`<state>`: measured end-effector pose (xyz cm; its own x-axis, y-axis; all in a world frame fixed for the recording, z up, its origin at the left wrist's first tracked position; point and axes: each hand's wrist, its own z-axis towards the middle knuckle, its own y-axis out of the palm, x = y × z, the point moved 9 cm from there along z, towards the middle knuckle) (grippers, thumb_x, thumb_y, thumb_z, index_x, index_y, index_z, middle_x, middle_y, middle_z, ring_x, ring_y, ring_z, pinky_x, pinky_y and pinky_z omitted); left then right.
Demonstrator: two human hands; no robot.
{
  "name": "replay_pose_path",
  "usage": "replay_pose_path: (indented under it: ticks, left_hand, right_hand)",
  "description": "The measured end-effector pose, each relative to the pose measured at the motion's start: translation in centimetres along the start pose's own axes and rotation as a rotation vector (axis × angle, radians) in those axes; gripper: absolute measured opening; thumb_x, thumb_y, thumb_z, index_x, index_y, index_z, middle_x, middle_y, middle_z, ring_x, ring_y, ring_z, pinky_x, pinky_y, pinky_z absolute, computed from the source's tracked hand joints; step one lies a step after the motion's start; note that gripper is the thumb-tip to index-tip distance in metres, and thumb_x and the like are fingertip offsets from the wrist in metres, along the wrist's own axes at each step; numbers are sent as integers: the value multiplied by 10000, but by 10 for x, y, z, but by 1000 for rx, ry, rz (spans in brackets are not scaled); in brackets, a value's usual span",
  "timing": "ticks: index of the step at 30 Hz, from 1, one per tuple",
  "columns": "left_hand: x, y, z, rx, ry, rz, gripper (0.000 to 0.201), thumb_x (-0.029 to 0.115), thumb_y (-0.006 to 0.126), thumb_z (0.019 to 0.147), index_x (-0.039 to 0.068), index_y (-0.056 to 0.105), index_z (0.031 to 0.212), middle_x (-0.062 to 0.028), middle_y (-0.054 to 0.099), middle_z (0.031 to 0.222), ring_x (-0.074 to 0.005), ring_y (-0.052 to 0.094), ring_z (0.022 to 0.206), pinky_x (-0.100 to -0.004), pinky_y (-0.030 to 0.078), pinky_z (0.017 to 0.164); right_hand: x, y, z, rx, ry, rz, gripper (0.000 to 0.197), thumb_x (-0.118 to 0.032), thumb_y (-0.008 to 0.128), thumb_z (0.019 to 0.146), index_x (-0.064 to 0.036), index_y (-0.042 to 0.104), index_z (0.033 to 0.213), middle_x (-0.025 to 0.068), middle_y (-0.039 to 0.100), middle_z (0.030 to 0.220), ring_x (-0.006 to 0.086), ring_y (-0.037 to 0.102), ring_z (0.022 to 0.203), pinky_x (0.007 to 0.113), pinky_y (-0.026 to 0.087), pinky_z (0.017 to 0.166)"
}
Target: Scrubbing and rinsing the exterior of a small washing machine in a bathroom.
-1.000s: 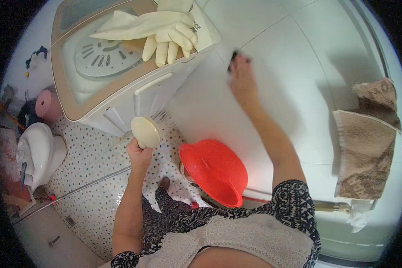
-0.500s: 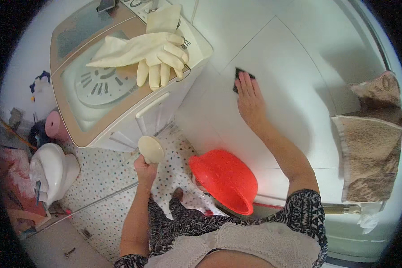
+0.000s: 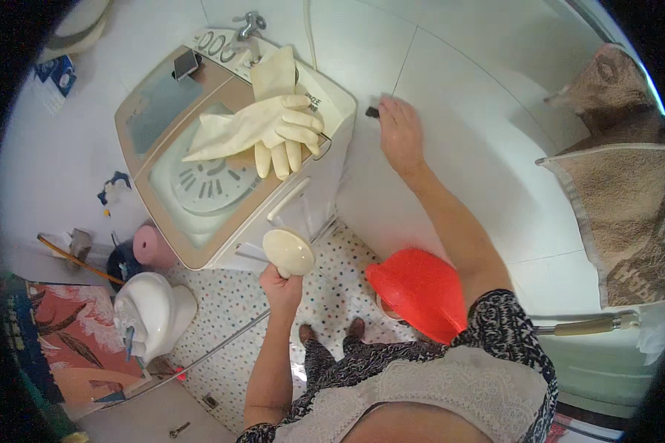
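Observation:
My left hand (image 3: pixel 281 291) grips the narrow base of a cream-coloured, round, bowl-like thing (image 3: pixel 289 252), held up in front of the washing machine (image 3: pixel 288 213). Against the white tiled wall (image 3: pixel 465 140), just right of the machine, my right hand (image 3: pixel 403 136) is closed on a small black scrubbing pad (image 3: pixel 372 112). Most of the pad is hidden behind the fingers. A pair of cream rubber gloves (image 3: pixel 236 134) lies on the machine's lid, over its right edge.
A red plastic basin (image 3: pixel 420 292) stands below my right forearm. Brown towels (image 3: pixel 621 214) hang at the right, above a bar (image 3: pixel 584 327). At the left are a white toilet (image 3: pixel 159 314) and a pink roll-shaped thing (image 3: pixel 154 246). A tap (image 3: pixel 250 26) sits behind the machine.
My right hand has moved along the wall, up toward the machine's back corner, with the black pad. The view has shifted, showing the tap and my feet. My left hand keeps its hold.

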<state>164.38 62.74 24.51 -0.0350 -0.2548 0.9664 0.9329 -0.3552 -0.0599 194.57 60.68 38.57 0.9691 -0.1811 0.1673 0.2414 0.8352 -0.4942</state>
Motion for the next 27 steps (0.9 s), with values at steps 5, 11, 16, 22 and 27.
replay_pose_path:
  ticks: [5,11,16,22,27]
  left_hand:
    - [34,16,11,10,-9,-36,46,20,586,761,16,586,808,3,578,648,-56,502,520,-213,398,463]
    - [67,11,50,111,5,-30,71,35,608,793,7,592,857,10,567,654,-42,488,526,-191,387,461]
    - [91,33,61,85,-73,-61,183,-12,641,762,-24,612,942,-40,646,870,-75,563,781,-219,450,704]
    - [109,48,77,78,39,18,121,60,619,805,4,590,908,18,553,655,-28,459,512,-179,353,436]
    - [108,45,75,106,60,58,124,53,618,801,1,597,912,17,558,666,-35,463,520,-189,361,452]
  right_hand:
    - [-15,46,15,-80,173,148,333,-105,607,745,52,532,1029,190,496,1141,346,449,1116,419,389,921]
    - [-32,84,34,-236,139,157,475,-228,631,743,28,478,1113,191,422,1208,331,384,1173,429,340,965]
    - [4,148,62,-418,120,174,472,-242,604,775,-17,453,1162,163,441,1178,312,391,1173,410,342,970]
    - [17,151,54,-442,88,173,429,-193,567,802,-109,457,1208,168,431,1212,324,414,1156,422,357,966]
    - [-13,64,10,-302,183,293,375,-167,579,777,-111,534,1146,190,428,1211,362,396,1156,447,351,966]
